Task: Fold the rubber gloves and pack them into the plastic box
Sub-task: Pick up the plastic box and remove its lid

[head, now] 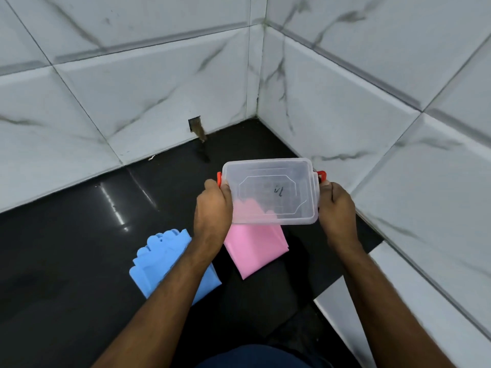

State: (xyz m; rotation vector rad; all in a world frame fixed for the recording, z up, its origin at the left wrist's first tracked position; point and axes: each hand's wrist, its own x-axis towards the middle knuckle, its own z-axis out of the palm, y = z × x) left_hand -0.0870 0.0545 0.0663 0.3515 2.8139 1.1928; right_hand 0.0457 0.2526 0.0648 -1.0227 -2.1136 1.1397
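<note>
I hold a clear plastic box (271, 192) with its lid on and red side clips above the black counter (66, 261). My left hand (212, 208) grips its left end, my right hand (336, 208) grips its right end. Pink rubber gloves (255, 251) lie flat on the counter right under the box, their fingertips showing through the clear plastic. Blue rubber gloves (156, 258) lie flat to the left, partly hidden by my left forearm.
White marble-look tiled walls (159, 88) meet in a corner behind the counter. A small hole with a brown stain (198, 130) sits at the base of the back wall. The counter's right edge drops off near my right forearm.
</note>
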